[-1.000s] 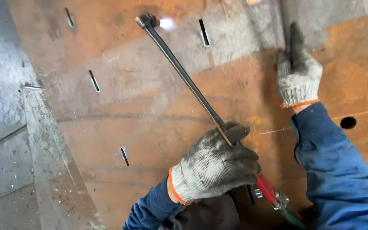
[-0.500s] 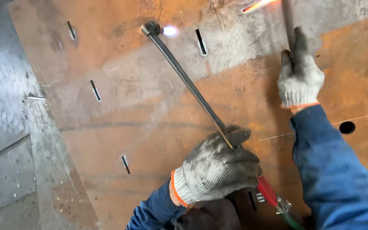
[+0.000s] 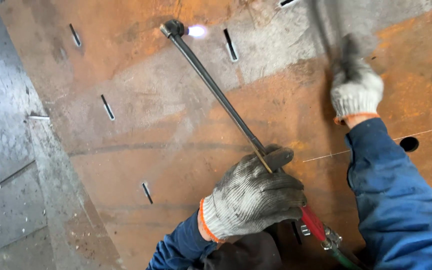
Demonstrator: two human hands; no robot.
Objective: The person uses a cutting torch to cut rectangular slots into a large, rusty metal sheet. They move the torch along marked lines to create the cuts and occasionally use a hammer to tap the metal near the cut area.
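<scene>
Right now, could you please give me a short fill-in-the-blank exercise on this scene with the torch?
1. The left hand grips the torch near its ____ handle.
2. The flame burns at the torch's ____.
3. The right hand holds a blurred dark ____.
4. The rusty plate has narrow ____ cut in it.

Missing words: red; tip; rod; slots

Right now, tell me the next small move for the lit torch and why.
Probably ease the cutting torch tip sideways to the slot just beside the flame. The left hand grips its handle, the flame burns on the rusty steel plate, and the right hand holds a blurred bar clear.
</scene>
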